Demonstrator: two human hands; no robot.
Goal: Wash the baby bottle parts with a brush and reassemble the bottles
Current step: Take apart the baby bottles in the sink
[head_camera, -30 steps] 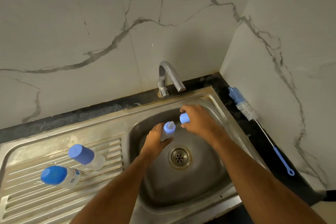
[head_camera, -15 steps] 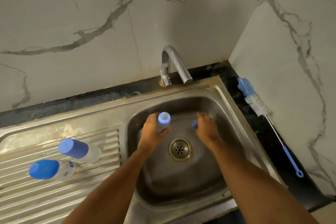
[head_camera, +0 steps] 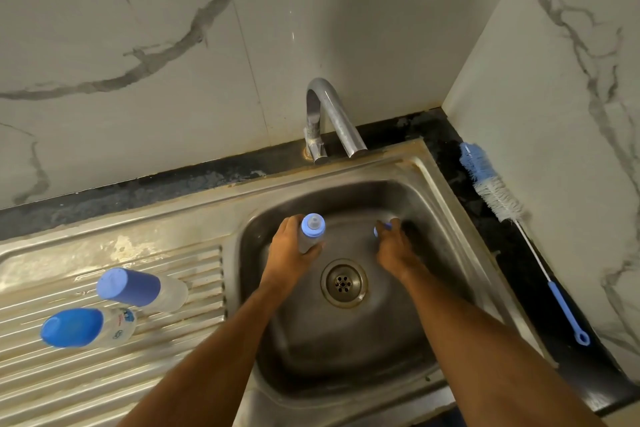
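Both forearms reach down into the sink [head_camera: 433, 170]. The left hand [head_camera: 294, 251] holds a bottle [head_camera: 311, 232] upright over the basin, fingers curled round its body, the teat and blue collar pointing up. The right hand [head_camera: 394, 246] hangs low near the basin's far right wall, fingers closed on a small blue cap [head_camera: 381, 229], mostly hidden. Two capped bottles [head_camera: 138, 289] lie on the draining board [head_camera: 104, 374]; the nearer one [head_camera: 86, 326] carries a printed label too small to read. A brush [head_camera: 498, 198] lies on the counter by the right wall.
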